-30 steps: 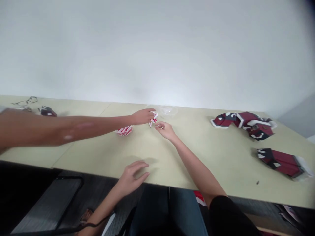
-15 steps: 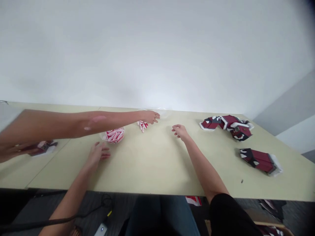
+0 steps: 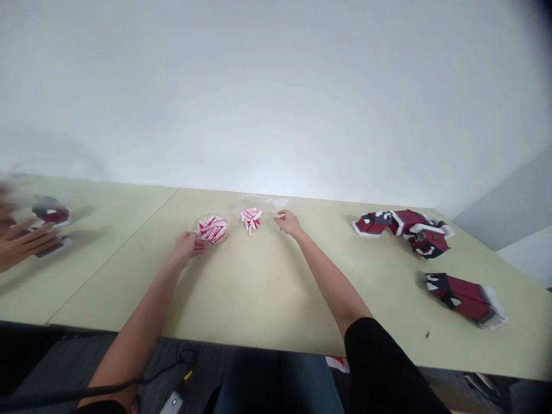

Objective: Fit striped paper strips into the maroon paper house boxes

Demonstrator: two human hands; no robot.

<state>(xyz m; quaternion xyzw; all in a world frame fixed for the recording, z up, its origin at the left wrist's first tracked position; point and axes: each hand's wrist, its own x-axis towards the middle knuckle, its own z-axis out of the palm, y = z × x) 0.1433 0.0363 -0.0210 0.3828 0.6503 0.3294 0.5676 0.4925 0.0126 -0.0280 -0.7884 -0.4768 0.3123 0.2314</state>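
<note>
My left hand (image 3: 190, 246) has its fingers closed at the near left edge of a clear round bowl (image 3: 213, 229) filled with red-and-white striped strips. Right of the bowl lies a small cluster of similar strips (image 3: 250, 218); a clear outline shows behind it. My right hand (image 3: 288, 222) is pinched beside a clear, shiny plastic item (image 3: 279, 203) near the wall. Whether anything is between its fingertips is too unclear to tell.
Several maroon, black and white boxy pieces (image 3: 403, 225) lie at the right, with another one (image 3: 466, 296) nearer me. At far left, another person's hand (image 3: 26, 244) is beside maroon pieces (image 3: 52, 211), blurred. A cable (image 3: 86, 393) hangs below the table edge.
My left hand has moved forward and right to the bowl. My right hand has moved left and closed to a pinch. The other person's outstretched arm has withdrawn to the left.
</note>
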